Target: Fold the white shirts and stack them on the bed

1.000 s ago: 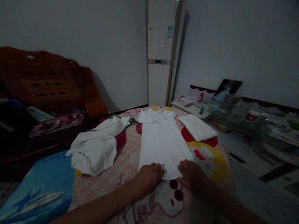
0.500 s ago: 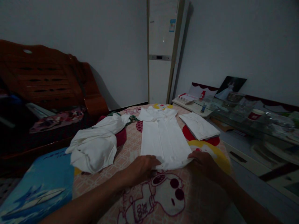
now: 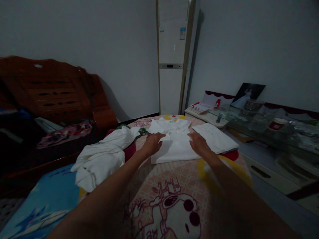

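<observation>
A white shirt lies on the patterned cloth, its lower part folded up toward the collar. My left hand is over its left side, thumb and fingers apart near the turned-up hem. Across from it, my right hand rests at the shirt's right side with its fingers also apart. Neither hand visibly grips the cloth. To the right lies a folded white garment, close beside my right hand. A crumpled white garment is heaped on the left.
The cartoon-printed cloth covers the surface. A wooden bench stands left, with a blue printed item in front. A tall air conditioner fills the corner. At right, a glass-topped cabinet holds a paper cup and a photo.
Both hands moved away from me, carrying the shirt's hem up toward the collar, and their fingers opened. The shirt now lies doubled and shorter. The view tilted slightly upward.
</observation>
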Tool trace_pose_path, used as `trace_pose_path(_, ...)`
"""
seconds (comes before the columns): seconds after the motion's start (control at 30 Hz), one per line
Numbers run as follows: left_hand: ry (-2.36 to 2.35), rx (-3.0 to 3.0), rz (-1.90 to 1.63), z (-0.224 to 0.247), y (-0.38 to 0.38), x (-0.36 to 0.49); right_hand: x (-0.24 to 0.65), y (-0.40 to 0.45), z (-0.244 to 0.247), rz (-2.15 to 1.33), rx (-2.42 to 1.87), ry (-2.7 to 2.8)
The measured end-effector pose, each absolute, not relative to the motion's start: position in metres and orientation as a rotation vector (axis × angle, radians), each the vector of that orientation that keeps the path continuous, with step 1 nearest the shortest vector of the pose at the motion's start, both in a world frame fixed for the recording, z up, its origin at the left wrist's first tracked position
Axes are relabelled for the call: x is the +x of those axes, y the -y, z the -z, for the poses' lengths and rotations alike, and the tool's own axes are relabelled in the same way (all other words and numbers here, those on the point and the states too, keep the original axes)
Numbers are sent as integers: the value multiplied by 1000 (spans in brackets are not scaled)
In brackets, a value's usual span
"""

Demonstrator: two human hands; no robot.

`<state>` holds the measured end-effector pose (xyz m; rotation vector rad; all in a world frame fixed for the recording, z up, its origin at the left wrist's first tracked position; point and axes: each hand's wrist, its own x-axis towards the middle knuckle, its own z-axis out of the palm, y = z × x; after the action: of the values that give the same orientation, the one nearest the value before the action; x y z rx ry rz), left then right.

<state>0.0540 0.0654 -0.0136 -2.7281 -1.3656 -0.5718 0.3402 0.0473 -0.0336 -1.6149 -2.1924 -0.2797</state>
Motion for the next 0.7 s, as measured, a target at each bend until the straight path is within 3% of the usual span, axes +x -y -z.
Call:
trace_pose_path(0.27,1243,-2971,308,55,4,42,349,11,100,233,-1210,2398)
trace_pose_path(0.47,1331,-2889,149,48,-8,54,322,12,68,229,-1636,2506)
trace_pose_path(0.7,1095,-3192,130,16,13,37,336,41,37,-39,-1482,2590)
